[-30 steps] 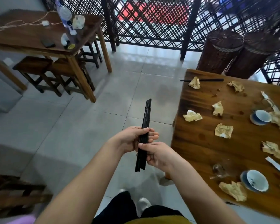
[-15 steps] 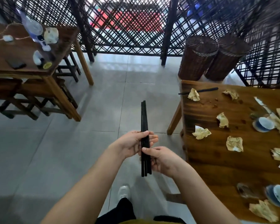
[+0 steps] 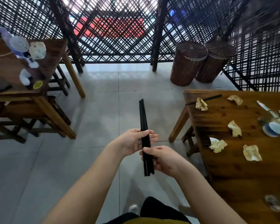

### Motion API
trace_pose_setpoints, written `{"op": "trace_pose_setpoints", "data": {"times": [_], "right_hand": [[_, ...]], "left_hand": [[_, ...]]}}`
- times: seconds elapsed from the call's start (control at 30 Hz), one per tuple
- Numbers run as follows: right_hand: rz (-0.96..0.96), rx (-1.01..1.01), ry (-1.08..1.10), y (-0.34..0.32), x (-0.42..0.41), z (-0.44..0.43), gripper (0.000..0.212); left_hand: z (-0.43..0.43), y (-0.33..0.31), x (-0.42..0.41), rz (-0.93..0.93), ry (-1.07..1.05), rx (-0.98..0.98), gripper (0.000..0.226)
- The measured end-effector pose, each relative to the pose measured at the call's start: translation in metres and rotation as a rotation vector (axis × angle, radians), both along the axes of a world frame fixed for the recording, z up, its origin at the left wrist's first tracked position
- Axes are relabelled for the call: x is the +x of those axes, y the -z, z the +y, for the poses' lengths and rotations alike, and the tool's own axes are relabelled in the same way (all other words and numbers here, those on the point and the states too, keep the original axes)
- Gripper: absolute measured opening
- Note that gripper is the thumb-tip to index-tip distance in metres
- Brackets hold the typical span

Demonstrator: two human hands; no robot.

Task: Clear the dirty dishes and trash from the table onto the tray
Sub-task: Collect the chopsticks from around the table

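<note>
A bundle of black chopsticks (image 3: 143,117) stands almost upright over the tiled floor, held by both hands. My left hand (image 3: 132,140) grips its middle and my right hand (image 3: 163,159) grips it lower down. To the right is the dirty wooden table (image 3: 229,168). On it lie several crumpled napkins (image 3: 217,145), a blue and white cup (image 3: 273,128), a glass (image 3: 272,202) near the front edge and one more black chopstick (image 3: 205,99) at the far corner. No tray is in view.
A second wooden table (image 3: 19,92) with a bottle, a phone and stools under it stands at the left. Two wicker baskets (image 3: 187,63) sit against the black lattice screen behind the dirty table. Grey floor tiles lie between the tables.
The view has swung up and left, so the dirty table slid right and the cup near the front edge left the frame. The chopstick bundle turned closer to upright in both hands.
</note>
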State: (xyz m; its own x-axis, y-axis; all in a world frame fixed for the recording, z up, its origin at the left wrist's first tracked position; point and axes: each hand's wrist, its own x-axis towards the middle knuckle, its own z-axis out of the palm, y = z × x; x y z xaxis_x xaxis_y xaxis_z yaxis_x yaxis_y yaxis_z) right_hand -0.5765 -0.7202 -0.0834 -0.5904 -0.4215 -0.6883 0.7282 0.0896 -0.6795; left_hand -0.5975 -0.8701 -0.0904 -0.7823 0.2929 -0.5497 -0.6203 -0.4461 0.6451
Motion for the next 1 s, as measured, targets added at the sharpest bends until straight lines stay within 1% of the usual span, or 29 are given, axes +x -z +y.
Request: {"op": "trace_pose_setpoints", "data": {"times": [0.13,0.3,0.47,0.6,0.8,1.0], "right_hand": [[0.028,0.027,-0.012,-0.001,-0.018,-0.009,0.017],[-0.013,-0.007,0.032,-0.001,-0.054,-0.019,0.016],[-0.034,-0.021,0.052,0.004,-0.113,-0.033,0.015],[-0.015,-0.001,0.048,0.009,-0.172,-0.043,0.014],[-0.001,0.004,0.067,0.009,-0.250,-0.057,0.012],[0.012,0.006,0.130,0.000,-0.308,-0.062,0.012]], "left_hand": [[-0.009,0.000,-0.023,0.001,0.013,-0.002,0.018],[-0.018,0.003,-0.063,-0.016,0.039,0.011,0.018],[-0.028,0.005,-0.124,-0.019,0.045,-0.005,0.017],[-0.038,0.005,-0.182,-0.020,0.047,-0.034,0.018],[-0.049,0.003,-0.267,-0.022,0.121,-0.081,0.017],[-0.054,-0.002,-0.331,-0.024,0.164,-0.088,0.018]]}}
